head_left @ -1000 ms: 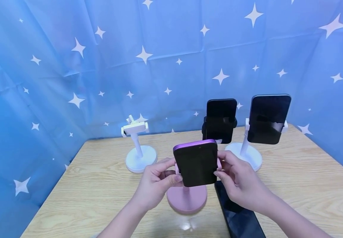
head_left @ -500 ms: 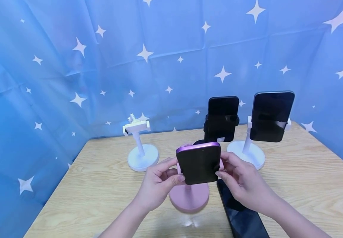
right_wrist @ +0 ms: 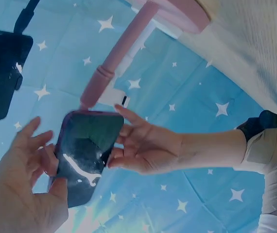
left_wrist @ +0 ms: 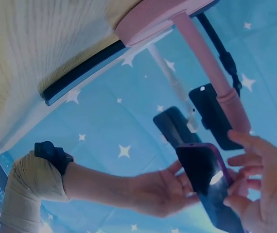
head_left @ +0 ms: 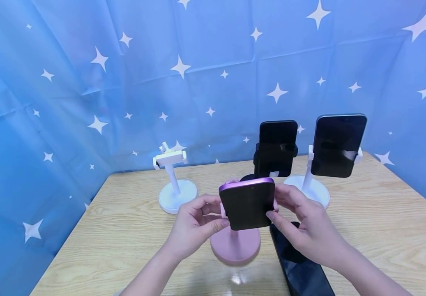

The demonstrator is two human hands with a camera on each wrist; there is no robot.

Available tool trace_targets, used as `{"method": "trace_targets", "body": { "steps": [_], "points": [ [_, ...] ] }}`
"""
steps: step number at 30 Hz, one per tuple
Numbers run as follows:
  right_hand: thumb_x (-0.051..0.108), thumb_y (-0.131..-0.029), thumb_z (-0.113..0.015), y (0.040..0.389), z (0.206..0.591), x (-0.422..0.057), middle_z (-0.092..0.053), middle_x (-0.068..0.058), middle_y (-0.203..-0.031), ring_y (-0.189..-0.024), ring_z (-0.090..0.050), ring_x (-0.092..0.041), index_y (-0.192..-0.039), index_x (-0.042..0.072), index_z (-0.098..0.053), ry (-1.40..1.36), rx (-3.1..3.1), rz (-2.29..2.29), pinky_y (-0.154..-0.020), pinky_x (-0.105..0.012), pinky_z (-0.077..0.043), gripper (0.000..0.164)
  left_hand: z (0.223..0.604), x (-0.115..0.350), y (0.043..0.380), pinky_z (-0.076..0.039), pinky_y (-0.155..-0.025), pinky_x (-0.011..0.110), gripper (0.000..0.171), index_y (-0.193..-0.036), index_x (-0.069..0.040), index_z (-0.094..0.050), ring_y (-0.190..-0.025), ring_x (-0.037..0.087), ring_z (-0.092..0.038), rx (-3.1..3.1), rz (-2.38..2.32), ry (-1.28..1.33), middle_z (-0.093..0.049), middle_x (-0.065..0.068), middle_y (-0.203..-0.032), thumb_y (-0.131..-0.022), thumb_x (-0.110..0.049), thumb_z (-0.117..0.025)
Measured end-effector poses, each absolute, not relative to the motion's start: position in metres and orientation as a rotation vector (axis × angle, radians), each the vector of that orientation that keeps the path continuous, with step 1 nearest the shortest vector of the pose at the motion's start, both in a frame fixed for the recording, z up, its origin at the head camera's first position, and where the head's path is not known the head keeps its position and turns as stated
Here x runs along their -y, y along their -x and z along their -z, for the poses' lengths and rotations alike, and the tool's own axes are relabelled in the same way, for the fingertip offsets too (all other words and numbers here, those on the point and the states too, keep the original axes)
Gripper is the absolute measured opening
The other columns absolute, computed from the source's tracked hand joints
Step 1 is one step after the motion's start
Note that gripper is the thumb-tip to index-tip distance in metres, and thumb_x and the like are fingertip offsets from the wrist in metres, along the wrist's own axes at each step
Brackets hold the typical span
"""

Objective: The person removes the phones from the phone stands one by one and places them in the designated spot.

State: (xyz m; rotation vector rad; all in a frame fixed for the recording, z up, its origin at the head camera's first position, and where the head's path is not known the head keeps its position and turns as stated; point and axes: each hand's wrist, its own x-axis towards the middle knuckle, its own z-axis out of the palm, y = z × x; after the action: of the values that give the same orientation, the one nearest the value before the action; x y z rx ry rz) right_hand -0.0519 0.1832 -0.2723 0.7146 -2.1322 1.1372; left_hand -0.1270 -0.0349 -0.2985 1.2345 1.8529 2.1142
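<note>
A black-screened phone with a purple edge [head_left: 247,205] sits sideways-tilted in the clamp of a pink phone stand [head_left: 235,246]. My left hand [head_left: 196,228] holds the phone at its left side, thumb near the lower corner and fingers around the pink clamp arm. On the opposite side my right hand [head_left: 307,228] has its thumb on the phone's lower right edge, its fingers reaching behind the clamp. The right wrist view shows the phone's glossy screen [right_wrist: 87,150] between both hands, with the right index finger lifted away. The clamp's back is hidden by the phone.
A dark phone [head_left: 303,267] lies flat on the wooden table [head_left: 124,246] under my right forearm. Behind stand a black stand with a phone [head_left: 277,144], a white stand with a phone [head_left: 338,146], and a white stand [head_left: 176,193] with nothing in its clamp.
My right hand's fingers have loosened and shifted slightly at the clamp, its knuckles a little higher. The left hand and the phone stay nearly in place while the head view shifts slightly.
</note>
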Motion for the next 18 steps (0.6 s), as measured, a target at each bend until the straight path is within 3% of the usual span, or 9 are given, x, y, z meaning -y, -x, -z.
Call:
{"method": "trace_targets", "body": {
  "steps": [3,6,9,12,15,18],
  "points": [
    [-0.004,-0.080,-0.065,0.051,0.268,-0.177,-0.054,-0.005,-0.123,-0.107,-0.055,-0.006,-0.128,-0.004,-0.043,-0.694,2.026,-1.112,-0.088,-0.014,-0.043,0.053,0.299,0.035,0.130,-0.050,-0.084,0.038,0.041,-0.107,0.013,-0.051,-0.097,0.011,-0.057,-1.882,-2.126,-1.275,-0.060,0.002,-0.103,-0.071,0.009,-0.070],
    [0.003,-0.079,-0.069,0.053,0.268,-0.173,-0.044,-0.010,-0.135,-0.115,-0.052,-0.017,-0.136,-0.004,-0.031,-0.641,1.968,-1.093,-0.089,-0.018,-0.044,0.070,0.299,0.035,0.135,-0.044,-0.094,0.038,0.052,-0.113,0.012,-0.046,-0.110,0.015,-0.050,-1.858,-2.130,-1.341,-0.052,0.004,-0.114,-0.069,0.007,-0.072],
    [0.007,-0.065,-0.080,0.067,0.285,-0.178,-0.032,-0.018,-0.141,-0.122,-0.044,-0.032,-0.138,-0.003,-0.027,-0.618,1.894,-1.068,-0.092,-0.030,-0.045,0.091,0.298,0.032,0.141,-0.035,-0.103,0.040,0.061,-0.118,0.012,-0.042,-0.122,0.022,-0.040,-1.814,-2.111,-1.422,-0.044,0.012,-0.124,-0.066,0.007,-0.072],
    [0.022,-0.051,-0.089,0.082,0.304,-0.176,-0.026,-0.023,-0.142,-0.126,-0.035,-0.040,-0.135,-0.002,-0.035,-0.635,1.830,-0.968,-0.097,-0.043,-0.041,0.103,0.295,0.030,0.146,-0.030,-0.106,0.042,0.068,-0.125,0.010,-0.038,-0.129,0.028,-0.031,-1.797,-2.034,-1.526,-0.037,0.017,-0.134,-0.065,0.009,-0.071],
    [0.038,-0.050,-0.088,0.080,0.296,-0.154,-0.025,-0.023,-0.143,-0.130,-0.026,-0.043,-0.134,0.005,-0.043,-0.616,1.852,-0.779,-0.101,-0.055,-0.029,0.101,0.294,0.026,0.152,-0.030,-0.105,0.044,0.070,-0.131,0.004,-0.037,-0.131,0.029,-0.028,-1.817,-1.904,-1.651,-0.035,0.015,-0.138,-0.068,0.006,-0.069],
    [0.045,-0.062,-0.081,0.068,0.269,-0.125,-0.024,-0.024,-0.144,-0.130,-0.024,-0.043,-0.133,0.010,-0.046,-0.586,1.881,-0.617,-0.102,-0.059,-0.021,0.086,0.293,0.021,0.156,-0.031,-0.104,0.043,0.067,-0.134,-0.006,-0.039,-0.131,0.026,-0.031,-1.891,-1.758,-1.738,-0.036,0.011,-0.140,-0.074,-0.001,-0.067]
  ]
}}
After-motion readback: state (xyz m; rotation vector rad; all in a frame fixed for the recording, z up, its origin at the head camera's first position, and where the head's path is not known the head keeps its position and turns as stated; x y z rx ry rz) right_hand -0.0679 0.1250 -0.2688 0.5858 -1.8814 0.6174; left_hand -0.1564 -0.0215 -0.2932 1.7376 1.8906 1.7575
